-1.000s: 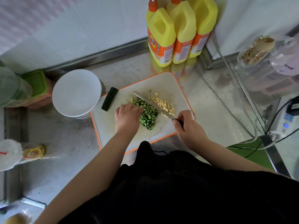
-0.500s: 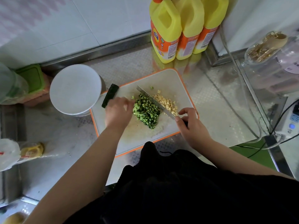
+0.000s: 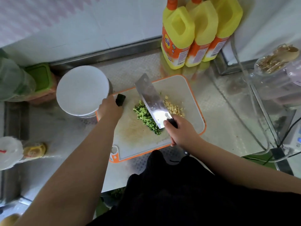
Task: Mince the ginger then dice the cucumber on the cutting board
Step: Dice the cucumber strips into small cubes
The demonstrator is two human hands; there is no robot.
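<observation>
A white cutting board (image 3: 182, 88) with an orange rim lies on the steel counter. On it sit a pile of diced green cucumber (image 3: 145, 117) and, to its right, a heap of minced ginger (image 3: 174, 106). My right hand (image 3: 180, 131) grips the black handle of a cleaver (image 3: 150, 100), whose broad blade is tilted flat side up above the two piles. My left hand (image 3: 110, 109) is at the board's left edge, its fingers on a dark green cucumber piece (image 3: 120, 99), most of which it covers.
A white bowl (image 3: 82, 90) stands just left of the board, touching my left hand's side. Three yellow bottles (image 3: 195, 33) stand behind the board. A green-lidded box (image 3: 40, 75) and bagged items are at the left; jars, cables and a power strip at the right.
My left hand left the diced cucumber pile and moved left to the dark cucumber piece. My right hand lifted and tilted the cleaver, so its flat side now faces up.
</observation>
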